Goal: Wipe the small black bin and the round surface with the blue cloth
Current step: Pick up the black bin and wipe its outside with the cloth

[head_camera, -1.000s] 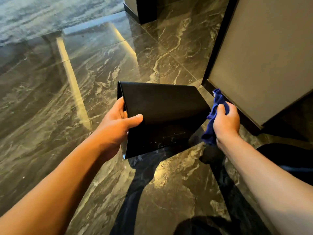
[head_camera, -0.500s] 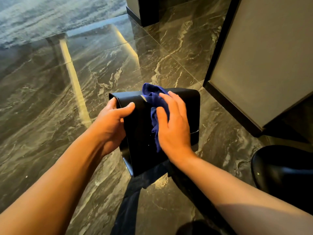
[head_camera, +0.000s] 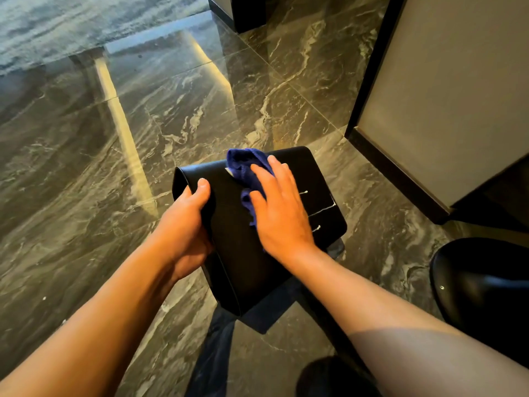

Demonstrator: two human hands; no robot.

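The right hand (head_camera: 282, 213) lies flat with fingers spread on the broad upper face of the small black bin (head_camera: 252, 253), pressing the blue cloth (head_camera: 246, 170) beneath it — the cloth bunches out past the fingertips and by the thumb. To its left, the left hand (head_camera: 186, 224) is clamped round the bin's edge, thumb on top, holding the bin tilted above the dark marble floor (head_camera: 114, 138). Off to the right hand's lower right sits the round surface (head_camera: 486, 287) — black and glossy.

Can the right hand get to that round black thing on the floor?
Probably yes. The right hand, pressing the blue cloth on the bin, has only bare floor before the round black surface.
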